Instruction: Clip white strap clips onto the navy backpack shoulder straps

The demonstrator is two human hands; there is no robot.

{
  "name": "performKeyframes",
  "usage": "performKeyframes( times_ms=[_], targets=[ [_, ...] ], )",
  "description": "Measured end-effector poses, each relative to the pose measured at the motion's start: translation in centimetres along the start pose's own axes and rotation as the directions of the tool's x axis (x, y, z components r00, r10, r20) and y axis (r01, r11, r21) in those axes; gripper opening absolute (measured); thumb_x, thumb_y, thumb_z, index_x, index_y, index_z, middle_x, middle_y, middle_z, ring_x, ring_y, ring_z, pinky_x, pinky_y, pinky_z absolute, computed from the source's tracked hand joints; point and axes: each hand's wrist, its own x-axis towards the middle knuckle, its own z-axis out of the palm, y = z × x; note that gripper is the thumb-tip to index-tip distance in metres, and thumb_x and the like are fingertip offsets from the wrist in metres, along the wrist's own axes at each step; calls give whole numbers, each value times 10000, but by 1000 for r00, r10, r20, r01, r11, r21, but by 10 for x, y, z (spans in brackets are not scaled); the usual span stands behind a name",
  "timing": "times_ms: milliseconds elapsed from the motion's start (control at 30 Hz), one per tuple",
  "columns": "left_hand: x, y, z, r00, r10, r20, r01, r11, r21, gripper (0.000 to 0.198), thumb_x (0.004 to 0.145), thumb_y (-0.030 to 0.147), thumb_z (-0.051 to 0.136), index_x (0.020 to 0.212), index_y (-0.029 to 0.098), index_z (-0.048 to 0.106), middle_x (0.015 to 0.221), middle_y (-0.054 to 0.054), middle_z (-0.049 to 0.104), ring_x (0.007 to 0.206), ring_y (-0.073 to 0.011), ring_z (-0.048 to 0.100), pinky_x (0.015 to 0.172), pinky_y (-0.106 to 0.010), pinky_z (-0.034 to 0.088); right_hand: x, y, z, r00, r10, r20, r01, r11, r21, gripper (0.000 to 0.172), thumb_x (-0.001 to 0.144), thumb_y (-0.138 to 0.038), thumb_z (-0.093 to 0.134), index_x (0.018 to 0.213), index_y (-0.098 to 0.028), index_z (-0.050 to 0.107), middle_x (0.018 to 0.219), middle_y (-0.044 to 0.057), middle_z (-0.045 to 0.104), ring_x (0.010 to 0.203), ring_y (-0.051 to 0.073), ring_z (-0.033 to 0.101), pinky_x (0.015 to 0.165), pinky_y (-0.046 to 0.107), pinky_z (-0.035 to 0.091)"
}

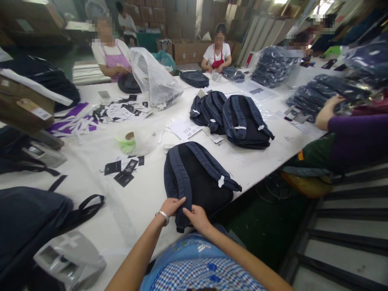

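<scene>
A navy backpack lies on the white table at its front edge, straps facing up. My left hand, with a bracelet at the wrist, pinches the left shoulder strap near its lower end. Close beside it, my right hand grips the same strap from the other side. A white tag is fastened round the right strap. Whether a small piece sits between my fingers cannot be made out.
More navy backpacks lie beyond. Black tags and a tape roll are on the table. At left are a dark bag and a grey dispenser-like object. Co-workers sit opposite; a purple sleeve reaches in at right.
</scene>
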Motion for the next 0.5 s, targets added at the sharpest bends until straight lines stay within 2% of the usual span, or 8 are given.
performKeyframes(
  times_ms=[67,100,200,267,400,500],
  targets=[
    [-10,4,-4,1000,-14,4,14,1000,-23,518,602,626,703,513,145,533,402,40,449,384,-82,414,398,-202,325,-3,-5,1,999,-45,3,45,999,-24,458,680,-579,655,768,-129,662,664,56,682,574,191,629,495,264,460],
    [-12,6,-4,1000,-19,25,21,996,-92,482,617,593,717,561,139,565,437,31,497,408,-87,453,415,-198,356,-4,-7,1,999,-51,11,51,999,-10,443,690,-564,653,770,-129,666,671,54,683,575,183,625,497,256,454],
    [-9,15,0,987,-32,157,92,915,-394,373,664,467,749,748,121,637,639,-45,659,574,-140,610,552,-231,491,-5,-10,3,999,25,45,-29,996,80,424,691,-541,659,775,-126,673,681,53,684,563,167,615,486,244,440],
    [1,20,6,979,-58,196,151,850,-504,321,699,388,741,804,100,645,699,-90,689,635,-174,652,632,-273,538,-2,-5,3,992,90,84,-101,986,136,419,683,-531,667,787,-125,672,697,58,687,565,167,618,484,244,441],
    [21,20,15,993,-63,104,111,826,-553,243,718,256,733,870,93,637,707,-91,702,648,-190,675,660,-295,567,8,15,1,982,166,87,-176,977,120,413,656,-503,697,805,-118,667,690,56,686,554,155,615,482,231,427],
    [27,14,20,996,-21,85,66,824,-563,276,705,250,748,905,99,632,759,-93,713,702,-200,687,693,-308,577,12,26,-4,981,158,114,-175,972,156,440,621,-490,730,857,-126,659,709,50,693,607,170,641,529,246,460]
  ],
)
